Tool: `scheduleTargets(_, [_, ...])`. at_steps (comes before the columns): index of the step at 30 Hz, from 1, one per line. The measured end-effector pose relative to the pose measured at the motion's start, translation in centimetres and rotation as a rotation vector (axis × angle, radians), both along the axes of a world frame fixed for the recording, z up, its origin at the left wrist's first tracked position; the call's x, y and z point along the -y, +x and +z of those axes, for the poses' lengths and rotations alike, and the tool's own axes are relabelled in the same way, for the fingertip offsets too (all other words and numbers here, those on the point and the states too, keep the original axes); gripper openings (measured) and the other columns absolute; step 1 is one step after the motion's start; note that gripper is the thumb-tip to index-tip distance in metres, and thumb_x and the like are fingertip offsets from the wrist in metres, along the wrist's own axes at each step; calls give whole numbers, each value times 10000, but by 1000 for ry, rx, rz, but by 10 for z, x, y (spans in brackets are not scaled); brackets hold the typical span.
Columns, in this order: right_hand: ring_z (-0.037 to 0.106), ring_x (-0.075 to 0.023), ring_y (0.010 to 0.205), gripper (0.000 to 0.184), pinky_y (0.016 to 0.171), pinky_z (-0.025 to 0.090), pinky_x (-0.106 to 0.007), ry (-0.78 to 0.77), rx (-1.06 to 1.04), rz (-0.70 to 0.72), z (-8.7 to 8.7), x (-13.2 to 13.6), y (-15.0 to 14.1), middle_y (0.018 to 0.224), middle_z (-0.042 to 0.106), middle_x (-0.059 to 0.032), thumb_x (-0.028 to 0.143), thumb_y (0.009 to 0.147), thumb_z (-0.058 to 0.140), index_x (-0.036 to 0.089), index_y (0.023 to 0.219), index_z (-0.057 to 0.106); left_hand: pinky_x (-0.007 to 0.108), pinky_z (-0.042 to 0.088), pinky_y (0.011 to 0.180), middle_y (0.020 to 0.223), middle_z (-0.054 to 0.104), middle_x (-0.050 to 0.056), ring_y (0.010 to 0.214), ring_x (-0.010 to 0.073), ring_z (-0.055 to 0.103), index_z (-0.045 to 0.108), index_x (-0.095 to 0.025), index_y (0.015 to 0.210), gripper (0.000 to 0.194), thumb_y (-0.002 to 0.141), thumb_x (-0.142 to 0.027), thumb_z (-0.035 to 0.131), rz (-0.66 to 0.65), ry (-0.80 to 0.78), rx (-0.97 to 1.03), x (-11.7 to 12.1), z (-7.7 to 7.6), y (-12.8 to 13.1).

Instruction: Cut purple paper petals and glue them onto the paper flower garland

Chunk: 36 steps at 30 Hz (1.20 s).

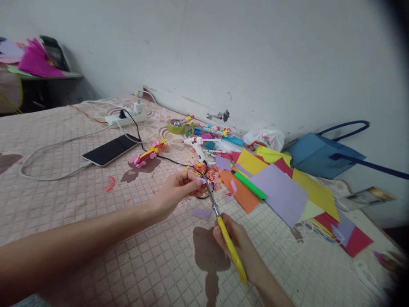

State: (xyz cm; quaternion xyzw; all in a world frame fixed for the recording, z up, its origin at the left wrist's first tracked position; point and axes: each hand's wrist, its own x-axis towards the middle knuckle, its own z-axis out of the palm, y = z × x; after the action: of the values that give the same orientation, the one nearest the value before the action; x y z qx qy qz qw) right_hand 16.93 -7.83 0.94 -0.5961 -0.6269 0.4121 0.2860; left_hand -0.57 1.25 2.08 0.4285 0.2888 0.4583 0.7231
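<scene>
I faced a plain off-white wall (pixel 191 55), dark marks (pixel 223 115) scuffed along its foot, under soft, even light, with a pinkish grid-patterned cover (pixel 73 192) spread below, brown stains (pixel 211 249) on it, and another tabletop (pixel 73 76) at far left.

One pair of scissors (pixel 226 236), one glue gun (pixel 198 149), one power strip (pixel 131 120), one blue bag (pixel 321 154)

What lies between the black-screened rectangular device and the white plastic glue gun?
A pink and yellow paper decoration and black cable, seen in the head view.
</scene>
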Motion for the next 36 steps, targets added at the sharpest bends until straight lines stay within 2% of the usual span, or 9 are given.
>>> scheduleTargets(8, [335,-82,491,290,417,286,-190,-3,37,8,1,0,2,578,363,52,439,820,484,206,683,378,248,506,701,715,684,27,675,114,639,554,-133,741,182,736,-257,687,0,-3,7,0,0,0])
scheduleTargets(19, [324,-77,422,295,396,286,-197,-47,9,-11,3,1,2,521,338,73,448,815,496,217,674,378,238,499,666,693,672,23,644,108,629,550,-132,738,182,729,-251,687,13,-8,11,-1,2,0])
scheduleTargets(27, [324,-79,479,293,438,285,-196,15,21,-9,1,0,4,563,371,57,415,812,528,207,664,384,256,494,657,689,668,31,632,116,622,552,-131,745,186,732,-268,677,29,13,-41,-3,6,-2])
scheduleTargets(36, [341,-80,449,291,401,299,-189,-53,-1,15,5,0,4,557,383,59,437,814,523,212,677,400,262,498,655,677,668,26,624,120,629,539,-132,756,201,747,-286,668,26,26,-72,-4,5,-3])
